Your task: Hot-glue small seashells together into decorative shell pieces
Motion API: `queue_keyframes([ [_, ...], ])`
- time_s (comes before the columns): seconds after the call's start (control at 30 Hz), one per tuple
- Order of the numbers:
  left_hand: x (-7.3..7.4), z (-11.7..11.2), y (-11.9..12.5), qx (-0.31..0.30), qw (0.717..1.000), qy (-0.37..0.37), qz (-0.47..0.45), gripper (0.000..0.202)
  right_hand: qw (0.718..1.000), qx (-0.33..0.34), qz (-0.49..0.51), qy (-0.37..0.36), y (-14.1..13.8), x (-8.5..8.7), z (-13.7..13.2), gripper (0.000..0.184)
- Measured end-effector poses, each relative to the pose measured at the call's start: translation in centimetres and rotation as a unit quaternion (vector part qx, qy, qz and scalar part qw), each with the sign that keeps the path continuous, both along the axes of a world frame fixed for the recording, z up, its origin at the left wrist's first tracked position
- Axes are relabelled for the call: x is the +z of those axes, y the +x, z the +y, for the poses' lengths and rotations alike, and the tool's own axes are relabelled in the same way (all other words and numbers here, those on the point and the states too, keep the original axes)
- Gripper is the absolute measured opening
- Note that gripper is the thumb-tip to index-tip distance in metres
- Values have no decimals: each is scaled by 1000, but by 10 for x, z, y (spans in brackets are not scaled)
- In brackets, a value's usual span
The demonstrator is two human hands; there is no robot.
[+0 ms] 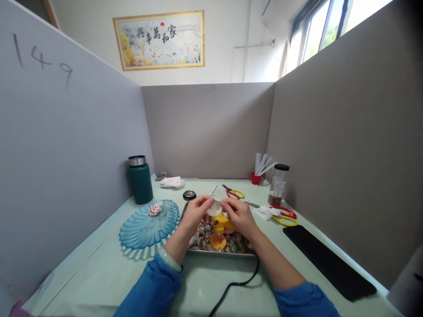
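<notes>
Both my hands are raised over a metal tray [220, 252] heaped with mixed seashells. My left hand [194, 214] and my right hand [238, 213] pinch a pale scallop shell [214, 209] between their fingertips, just above the heap. An orange shell [218, 240] and a yellow object [223, 224] lie in the tray under my hands. A blue shell-shaped glass plate [148, 224] sits left of the tray with one pink-speckled shell [155, 208] on it.
A black cable [235, 284] runs from the tray toward me. A green thermos [140, 179] stands at left. Yellow scissors [235, 192], red-and-yellow scissors [284, 215], a jar [278, 185], a red cup [256, 178] and a black pad [327, 260] lie to the right. Grey partitions enclose the desk.
</notes>
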State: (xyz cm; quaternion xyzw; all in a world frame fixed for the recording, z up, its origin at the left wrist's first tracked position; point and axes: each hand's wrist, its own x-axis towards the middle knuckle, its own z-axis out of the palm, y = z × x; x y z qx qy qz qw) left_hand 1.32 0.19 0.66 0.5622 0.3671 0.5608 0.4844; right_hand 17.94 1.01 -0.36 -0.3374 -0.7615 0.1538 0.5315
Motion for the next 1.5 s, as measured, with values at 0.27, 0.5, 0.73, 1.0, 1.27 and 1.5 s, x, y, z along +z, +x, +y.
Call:
queue_keyframes([
  [0.27, 2, -4, -2, -41, 999, -1, -19, 32, 998, 33, 3, -52, 3, -8, 5, 30],
  [0.5, 2, -4, 2, -24, 998, -20, -50, 37, 999, 25, -18, -33, 2, -9, 5, 25],
  [0.73, 8, -7, 3, -34, 997, -18, -61, 38, 998, 27, -52, -31, 1, -7, 1, 24],
  [1.0, 2, -9, 6, 5, 1000, 2, 25, 39, 996, -18, -90, -17, 3, -10, 4, 35],
  [1.27, 118, 21, -101, 341, 815, 240, 403, 29, 997, -49, -37, -50, 6, -9, -1, 39],
  [1.5, 193, 123, -217, 372, 647, 47, 663, 53, 996, -54, -53, -44, 1, -3, -15, 36],
])
